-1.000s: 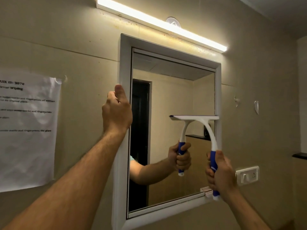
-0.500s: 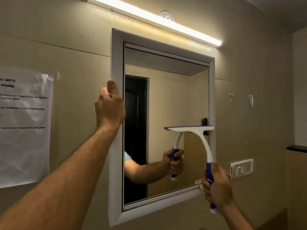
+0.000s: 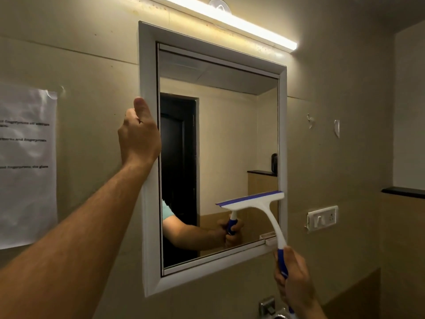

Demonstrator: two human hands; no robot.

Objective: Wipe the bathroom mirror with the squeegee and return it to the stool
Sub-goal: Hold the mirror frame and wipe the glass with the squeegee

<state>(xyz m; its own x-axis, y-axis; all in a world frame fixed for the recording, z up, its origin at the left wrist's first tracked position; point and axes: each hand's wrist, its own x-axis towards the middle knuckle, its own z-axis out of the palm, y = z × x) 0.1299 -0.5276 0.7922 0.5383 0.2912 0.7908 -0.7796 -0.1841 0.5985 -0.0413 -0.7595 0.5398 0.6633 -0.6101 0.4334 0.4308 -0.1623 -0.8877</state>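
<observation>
Presently, items in view:

Mirror (image 3: pixel 220 143): rectangular glass in a white frame (image 3: pixel 147 65), fixed to a beige wall. Reflects a dark doorway, a ceiling recess, a forearm and a hand round a blue grip.

Squeegee (image 3: pixel 257 201): white T-shaped head with a blue blade along its upper edge, white curved neck, blue handle. The blade lies against the glass in the lower right corner of the mirror, its right end at the frame's inner edge, tilted slightly up to the right. The handle runs down and to the right past the bottom frame rail.

Right hand (image 3: pixel 295 286): fingers curled tight round the blue handle, below and right of the mirror's lower right corner.

Left hand (image 3: pixel 138 137): grips the left upright of the frame about midway up, fingers wrapped over its outer edge, thumb pointing upward along the frame's face. Forearm extends from the lower left.

Light bar (image 3: pixel 230 19): lit strip, mounted on the wall just above the mirror.

Paper (image 3: pixel 25 162): printed sheet stuck to the wall left of the mirror; text too blurred to read.

Switch plate (image 3: pixel 322 218): white, on the wall right of the mirror, near the squeegee neck.

Tap (image 3: pixel 268 306): metal fitting at the bottom edge, partly cut off.

Stool: does not show.
</observation>
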